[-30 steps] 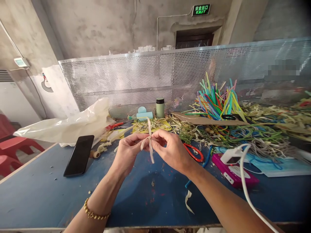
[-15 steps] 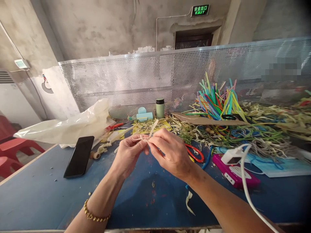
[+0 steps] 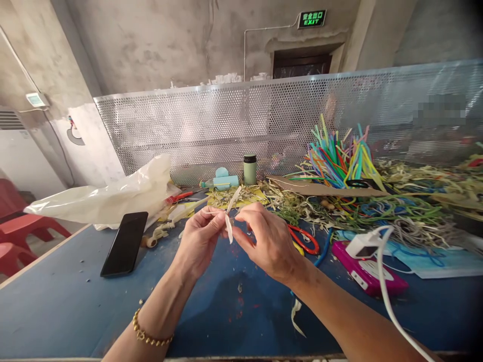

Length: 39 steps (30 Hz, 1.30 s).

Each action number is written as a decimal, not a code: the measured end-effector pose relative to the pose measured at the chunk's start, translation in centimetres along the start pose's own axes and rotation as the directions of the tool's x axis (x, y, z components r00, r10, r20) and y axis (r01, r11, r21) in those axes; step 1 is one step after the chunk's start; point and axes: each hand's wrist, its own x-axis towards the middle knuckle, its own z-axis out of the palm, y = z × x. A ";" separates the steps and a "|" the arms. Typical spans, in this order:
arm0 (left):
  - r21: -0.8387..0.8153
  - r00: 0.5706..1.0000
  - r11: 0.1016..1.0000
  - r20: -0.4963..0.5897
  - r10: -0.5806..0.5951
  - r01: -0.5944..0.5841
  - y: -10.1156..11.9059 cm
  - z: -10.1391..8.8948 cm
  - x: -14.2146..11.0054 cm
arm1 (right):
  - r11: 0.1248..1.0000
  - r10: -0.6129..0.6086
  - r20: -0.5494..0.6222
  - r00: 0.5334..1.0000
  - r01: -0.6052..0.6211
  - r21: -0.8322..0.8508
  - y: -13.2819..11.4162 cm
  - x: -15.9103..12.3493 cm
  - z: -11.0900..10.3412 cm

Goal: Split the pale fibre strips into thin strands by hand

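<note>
The left hand pinches a pale strip; right of that strip, the right hand has thumb and forefinger apart, possibly touching it.

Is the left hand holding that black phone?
No, the smartphone lies on the blue tabletop while the left hand pinches a pale strip.

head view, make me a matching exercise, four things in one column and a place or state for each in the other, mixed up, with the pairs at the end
Things
1. phone
2. pale strip
3. bracelet
4. flask

Place or state
A. around the left forearm
B. upright in front of the mesh panel
C. lying on the table, dark screen up
D. pinched in the left hand

Pairs: 1-C, 2-D, 3-A, 4-B
</note>
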 end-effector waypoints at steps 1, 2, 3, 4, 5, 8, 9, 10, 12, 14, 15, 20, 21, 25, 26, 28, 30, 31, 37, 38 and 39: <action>0.003 1.000 1.000 0.002 0.007 -0.007 -0.1 0.0 0.0 | 1.000 -0.017 0.002 1.000 0.017 0.001 0.0 0.0 -0.1; 0.006 1.000 1.000 0.003 0.017 -0.017 -0.2 0.0 0.0 | 0.999 -0.045 0.011 0.999 0.045 -0.006 0.1 0.0 -0.1; 0.009 1.000 1.000 0.003 0.029 -0.029 -0.3 0.0 0.0 | 0.997 -0.074 0.021 0.997 0.074 -0.021 0.1 -0.1 -0.2; 0.014 0.999 0.999 0.002 0.043 -0.043 -0.4 0.0 0.0 | 0.995 -0.097 0.026 0.995 0.097 -0.035 0.0 -0.1 -0.3; 0.019 0.998 0.998 0.000 0.057 -0.057 -0.5 0.1 0.0 | 0.993 -0.109 0.021 0.994 0.110 -0.045 0.0 -0.2 -0.3; 0.014 0.995 0.995 -0.014 0.099 -0.099 -0.6 0.2 -0.1 | 0.996 -0.083 0.003 0.997 0.083 -0.020 -0.4 -0.3 -0.2; 0.007 0.994 0.994 -0.023 0.109 -0.109 -0.6 0.3 -0.2 | 0.998 -0.070 -0.002 0.998 0.070 0.003 -0.5 -0.3 -0.1; 0.000 0.993 0.993 -0.030 0.116 -0.116 -0.6 0.3 -0.2 | 0.998 -0.058 -0.010 0.998 0.058 0.027 -0.7 -0.4 0.1; -0.012 0.992 0.993 -0.041 0.116 -0.117 -0.5 0.5 -0.4 | 0.997 -0.040 -0.036 0.999 0.042 0.066 -0.9 -0.4 0.3; -0.025 0.994 0.995 -0.034 0.099 -0.100 -0.5 0.6 -0.6 | 0.995 -0.031 -0.064 0.997 0.037 0.092 -1.0 -0.5 0.6; -0.033 0.996 0.995 -0.030 0.088 -0.089 -0.5 0.7 -0.6 | 0.994 -0.026 -0.075 0.997 0.034 0.106 -1.0 -0.6 0.8; -0.075 0.997 0.996 -0.058 0.044 -0.048 -0.6 0.9 -0.7 | 0.987 -0.021 -0.095 0.995 0.036 0.157 -1.1 -0.7 1.2; -0.082 0.997 0.996 -0.064 0.039 -0.044 -0.6 0.9 -0.7 | 0.987 -0.021 -0.089 0.996 0.035 0.159 -1.1 -0.7 1.1; -0.063 0.998 0.998 -0.059 -0.005 0.001 -0.3 0.7 -0.6 | 0.972 -0.072 -0.002 0.997 0.071 0.226 -1.0 0.0 0.0; -0.047 0.999 0.999 -0.051 -0.012 0.009 -0.2 0.6 -0.6 | 0.961 -0.054 0.000 0.999 0.052 0.271 -0.8 0.2 -0.4; -0.006 1.000 1.000 -0.029 -0.008 0.008 -0.1 0.6 -0.6 | 0.928 0.109 -0.046 0.993 -0.085 0.363 -0.2 0.6 -1.0; 0.043 1.000 0.999 -0.001 -0.006 0.006 -0.1 0.6 -0.7 | 0.860 0.363 -0.065 0.930 -0.307 0.407 0.6 0.9 -1.1; 0.064 1.000 0.998 0.012 -0.013 0.012 -0.1 0.6 -0.8 | 0.810 0.458 -0.022 0.889 -0.407 0.422 1.0 1.0 -1.1; 0.117 0.996 0.991 0.051 -0.074 0.068 -0.5 0.6 -0.9 | 0.525 0.579 0.257 0.774 -0.595 0.609 1.4 0.8 0.1; 0.124 0.995 0.990 0.059 -0.079 0.071 -0.5 0.6 -0.9 | 0.524 0.582 0.250 0.774 -0.592 0.612 1.3 0.8 0.2; 0.129 0.994 0.989 0.068 -0.083 0.073 -0.6 0.5 -0.8 | 0.530 0.584 0.240 0.776 -0.588 0.611 1.2 0.7 0.3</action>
